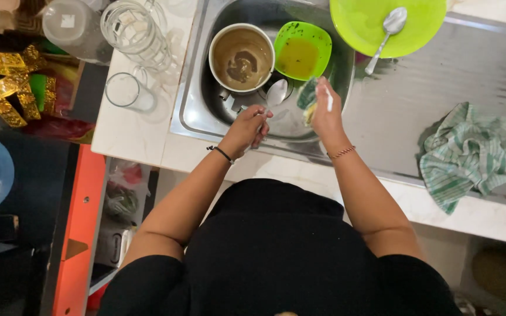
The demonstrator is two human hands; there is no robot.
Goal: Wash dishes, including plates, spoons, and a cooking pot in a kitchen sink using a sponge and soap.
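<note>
I see both hands over the sink [197, 111], my landmark here. Left hand [248, 126] is closed on a spoon [276, 92]; the spoon's bowl pokes out past the fingers toward the sink's middle, just in front of the pot. Right hand [325, 111] is closed on a sponge [307, 99], greenish-yellow, with soap foam on the fingers; it sits just right of the spoon, near but I can't tell if sponge and spoon touch. Both hands hang over the near part of the sink.

Inside the sink at the back: a pot [242, 57] with brown liquid and dregs, and just right of it a small green bowl [302, 51] holding yellowish oily liquid. The two stand side by side, rims about touching.

At the sink's back right corner, a big green plate [364, 29] overlaps the rim, with a second spoon [386, 35] lying in it, handle pointing toward me.

Right of the sink, on the steel drainboard [440, 82], a crumpled green-and-white checked cloth [469, 152] lies well apart from the hands.

Left of the sink, on the white table [130, 134], a clear glass [125, 90] stands near the sink edge; behind it a glass jug [139, 29] and a clear plastic container [71, 26].
</note>
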